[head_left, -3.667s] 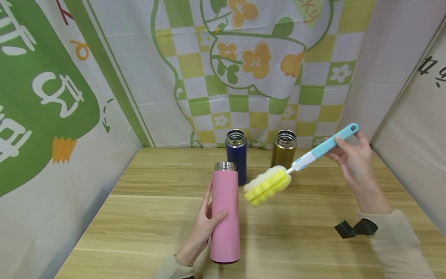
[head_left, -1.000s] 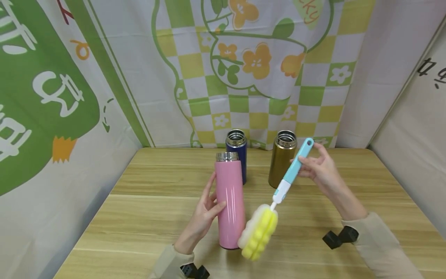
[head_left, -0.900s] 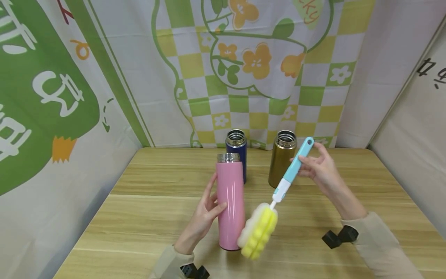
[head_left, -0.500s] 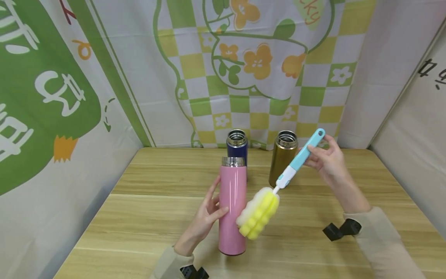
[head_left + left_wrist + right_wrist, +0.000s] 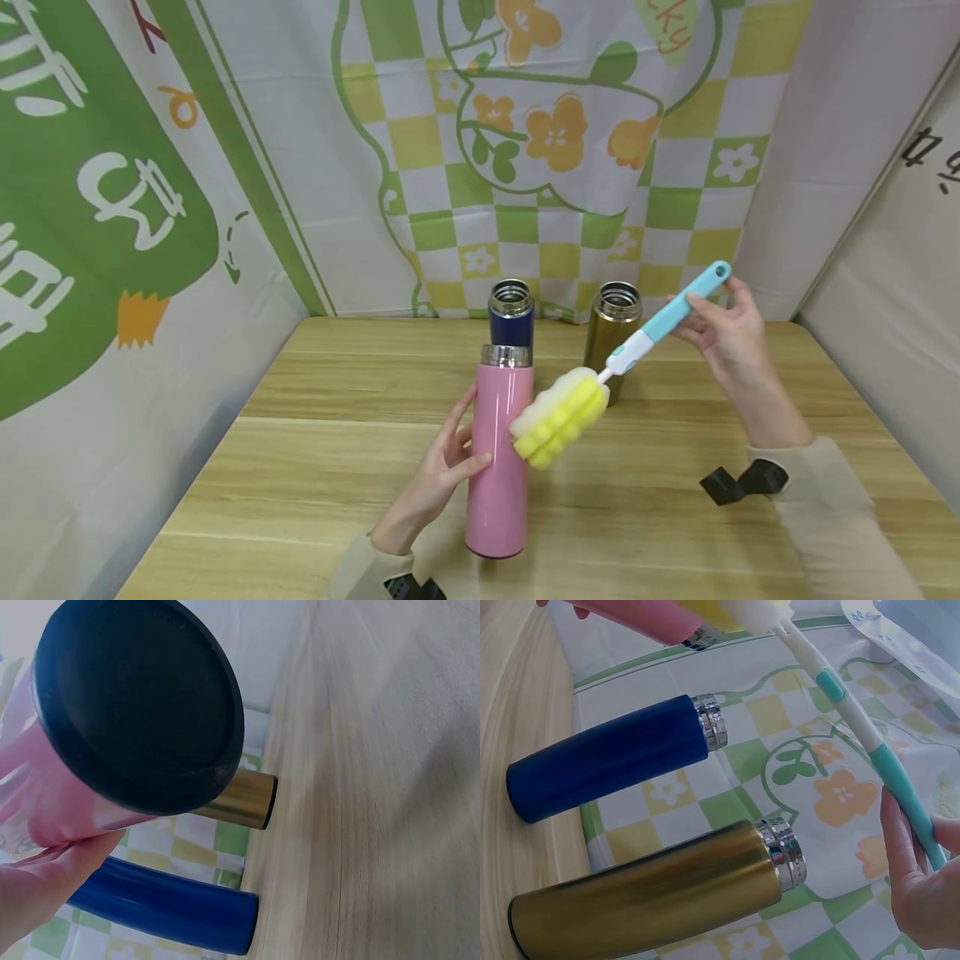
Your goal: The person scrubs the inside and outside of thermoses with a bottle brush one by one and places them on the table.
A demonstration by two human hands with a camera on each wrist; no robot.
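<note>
A pink thermos bottle (image 5: 501, 467) with a bare steel neck is held by my left hand (image 5: 433, 479), fingers behind it and thumb across its front. In the left wrist view its black base (image 5: 139, 705) is lifted off the table. My right hand (image 5: 731, 333) pinches the turquoise handle of a bottle brush (image 5: 667, 321), which slants down to the left. Its yellow and white sponge head (image 5: 561, 419) is at the pink bottle's right side; whether they touch I cannot tell.
Two uncapped bottles, a dark blue one (image 5: 512, 321) and a gold one (image 5: 609, 329), stand upright at the back of the wooden table (image 5: 322, 450). A printed cloth (image 5: 540, 242) hangs behind them.
Over the last second the brush has risen beside the pink bottle, and my right hand has moved up and right. The pink bottle has shifted slightly down in the head view.
</note>
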